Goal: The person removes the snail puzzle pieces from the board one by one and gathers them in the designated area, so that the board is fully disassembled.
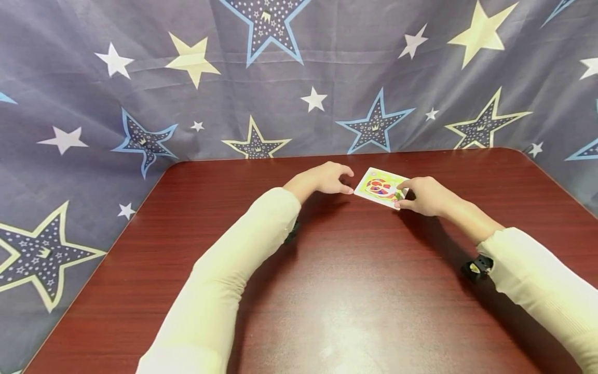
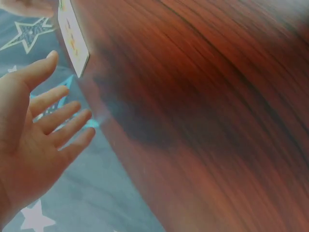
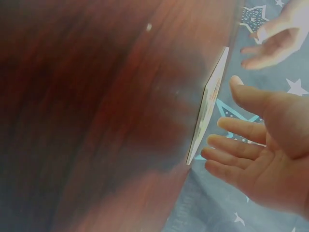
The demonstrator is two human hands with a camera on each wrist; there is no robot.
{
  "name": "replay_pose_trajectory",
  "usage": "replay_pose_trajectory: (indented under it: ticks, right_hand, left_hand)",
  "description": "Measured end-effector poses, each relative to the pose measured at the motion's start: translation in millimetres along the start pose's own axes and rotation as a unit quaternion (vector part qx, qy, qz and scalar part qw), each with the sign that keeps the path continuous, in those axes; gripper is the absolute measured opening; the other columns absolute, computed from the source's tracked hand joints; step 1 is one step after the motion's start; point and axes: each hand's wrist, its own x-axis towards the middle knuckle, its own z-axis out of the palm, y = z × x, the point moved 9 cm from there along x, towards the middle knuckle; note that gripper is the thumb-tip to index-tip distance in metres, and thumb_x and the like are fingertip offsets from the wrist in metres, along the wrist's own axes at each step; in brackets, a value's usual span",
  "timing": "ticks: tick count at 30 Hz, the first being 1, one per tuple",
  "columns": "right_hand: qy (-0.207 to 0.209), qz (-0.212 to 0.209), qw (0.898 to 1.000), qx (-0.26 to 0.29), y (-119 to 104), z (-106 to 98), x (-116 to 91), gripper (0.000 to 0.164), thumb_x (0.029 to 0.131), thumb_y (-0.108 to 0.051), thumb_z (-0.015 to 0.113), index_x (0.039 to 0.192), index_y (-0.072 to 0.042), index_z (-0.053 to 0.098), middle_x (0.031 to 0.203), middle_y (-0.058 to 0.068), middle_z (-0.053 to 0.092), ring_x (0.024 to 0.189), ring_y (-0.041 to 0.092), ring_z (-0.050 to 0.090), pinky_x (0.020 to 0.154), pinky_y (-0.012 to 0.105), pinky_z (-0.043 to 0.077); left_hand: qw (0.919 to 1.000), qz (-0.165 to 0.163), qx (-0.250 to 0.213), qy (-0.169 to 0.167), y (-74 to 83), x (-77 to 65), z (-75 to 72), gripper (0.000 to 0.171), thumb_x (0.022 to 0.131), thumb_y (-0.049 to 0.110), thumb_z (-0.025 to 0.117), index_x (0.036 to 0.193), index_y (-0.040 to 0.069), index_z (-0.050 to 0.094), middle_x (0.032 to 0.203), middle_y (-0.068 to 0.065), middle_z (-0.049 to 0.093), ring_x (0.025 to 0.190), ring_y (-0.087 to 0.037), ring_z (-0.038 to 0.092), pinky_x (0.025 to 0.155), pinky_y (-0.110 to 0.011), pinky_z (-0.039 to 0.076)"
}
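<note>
A thin, flat, white-bordered square (image 1: 379,186) lies on the table toward its far side, printed in yellow, red and blue; its exact kind cannot be told. Just left of it hovers my left hand (image 1: 328,177), thumb and fingers spread, holding nothing. My right hand (image 1: 427,197) is over the square's right edge and hides part of it. In the right wrist view, that hand's fingers look loosely extended beside the square (image 3: 208,108), with no grip on it. The left wrist view shows the square (image 2: 73,36) beyond the left hand's thumb.
The reddish-brown wooden table (image 1: 327,291) has a glossy top with a bright reflection near the front. Behind it and along the sides hangs a grey curtain (image 1: 289,88) with star prints. A dark strap with a device (image 1: 477,267) sits at the right wrist.
</note>
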Motion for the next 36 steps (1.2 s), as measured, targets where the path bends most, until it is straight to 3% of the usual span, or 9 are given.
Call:
replay_pose_trajectory:
  ticks: [8, 17, 25, 32, 36]
  right_hand:
    - [0.002, -0.007, 1.0, -0.005, -2, 2, 8, 0.036, 0.082, -0.018, 0.074, 0.107, 0.007, 0.067, 0.089, 0.018, 0.072, 0.076, 0.025, 0.064, 0.077, 0.047, 0.05]
    - [0.016, -0.018, 1.0, -0.014, 0, 3, 14, 0.022, 0.078, -0.013, 0.077, 0.093, 0.002, 0.071, 0.086, 0.015, 0.071, 0.078, 0.027, 0.066, 0.075, 0.044, 0.052]
    - [0.01, -0.032, 0.999, -0.006, -7, 5, 16, 0.022, 0.078, -0.01, 0.076, 0.096, 0.001, 0.073, 0.089, 0.016, 0.073, 0.08, 0.027, 0.067, 0.078, 0.045, 0.052]
    - [0.024, -0.056, 0.998, -0.008, -16, 7, 13, 0.021, 0.076, -0.008, 0.076, 0.095, -0.001, 0.075, 0.087, 0.013, 0.074, 0.08, 0.027, 0.067, 0.08, 0.045, 0.052]
    - [0.026, -0.063, 0.998, -0.009, -22, 6, 13, 0.021, 0.076, -0.008, 0.076, 0.096, -0.002, 0.075, 0.088, 0.012, 0.075, 0.079, 0.026, 0.067, 0.078, 0.045, 0.052]
  left_hand:
    - [0.9984, 0.044, 0.031, 0.019, 27.8, 32.1, 9.6, 0.045, 0.093, 0.024, 0.06, 0.136, 0.012, 0.053, 0.138, -0.008, 0.056, 0.131, -0.021, 0.048, 0.113, -0.03, 0.034]
    - [0.996, 0.055, 0.069, 0.017, 42.3, 45.8, 16.8, 0.037, 0.091, 0.016, 0.058, 0.128, 0.015, 0.061, 0.132, -0.006, 0.061, 0.125, -0.021, 0.053, 0.109, -0.028, 0.039]
    - [0.995, 0.07, 0.062, 0.035, 39.0, 38.7, 17.7, 0.031, 0.09, 0.015, 0.062, 0.12, 0.014, 0.067, 0.127, -0.005, 0.065, 0.122, -0.022, 0.057, 0.108, -0.029, 0.04]
    - [0.9935, 0.09, 0.046, 0.052, 31.6, 25.9, 17.8, 0.026, 0.088, 0.016, 0.066, 0.113, 0.013, 0.071, 0.115, -0.005, 0.07, 0.104, -0.02, 0.06, 0.097, -0.029, 0.046]
    - [0.9936, 0.092, 0.036, 0.055, 26.9, 17.3, 16.8, 0.024, 0.088, 0.017, 0.067, 0.112, 0.013, 0.072, 0.117, -0.003, 0.069, 0.108, -0.018, 0.06, 0.099, -0.028, 0.045]
